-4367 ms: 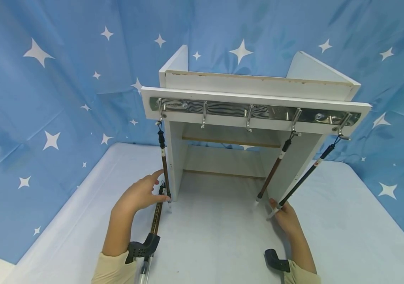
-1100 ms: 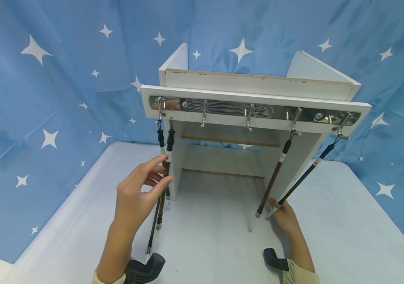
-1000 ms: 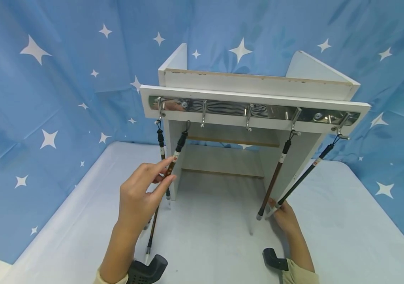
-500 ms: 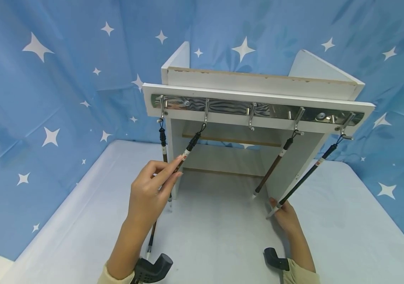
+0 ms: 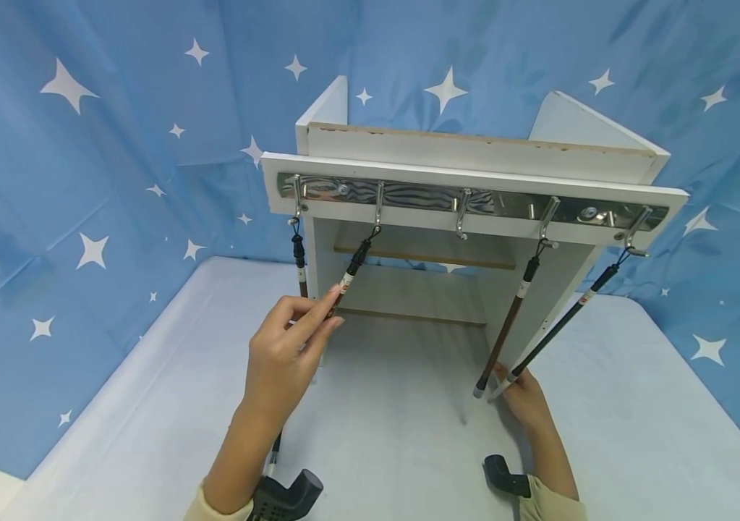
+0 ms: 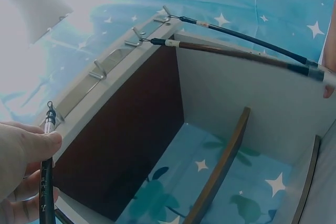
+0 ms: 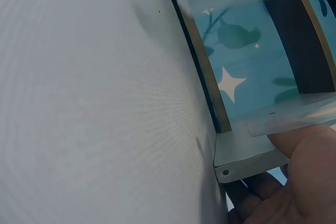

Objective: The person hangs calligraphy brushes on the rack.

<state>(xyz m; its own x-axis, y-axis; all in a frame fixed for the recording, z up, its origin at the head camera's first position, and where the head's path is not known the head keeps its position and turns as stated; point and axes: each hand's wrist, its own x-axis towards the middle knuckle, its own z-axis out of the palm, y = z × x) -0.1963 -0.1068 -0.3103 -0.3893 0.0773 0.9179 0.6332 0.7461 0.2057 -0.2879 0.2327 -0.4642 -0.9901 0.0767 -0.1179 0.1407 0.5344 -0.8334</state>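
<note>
My left hand (image 5: 285,354) pinches a dark calligraphy brush (image 5: 358,259) between thumb and fingers, its looped top slanting up to the right. In the head view that loop overlaps the tip of the second hook from the left (image 5: 379,206); in the left wrist view, gold lettering marks the shaft. My right hand (image 5: 526,401) grips the lower front edge of the white shelf's right side panel (image 7: 252,165), thumb inside and fingers outside. More brushes hang by their loops: one (image 5: 299,260) on the leftmost hook, a brown one (image 5: 511,315) and a black one (image 5: 565,318) on the two right hooks.
The white shelf unit (image 5: 474,163) carries a metal hook strip (image 5: 409,195) along its front board. The middle hook (image 5: 463,215) bears no brush. Another brush (image 5: 275,456) lies on the white-covered table (image 5: 396,449), mostly behind my left forearm. A blue starry cloth (image 5: 116,181) hangs behind.
My left hand picked a brush up from the table at the left, raised it, then carried it right to the second hook. The brown hanging brush swings; my right hand stays put.
</note>
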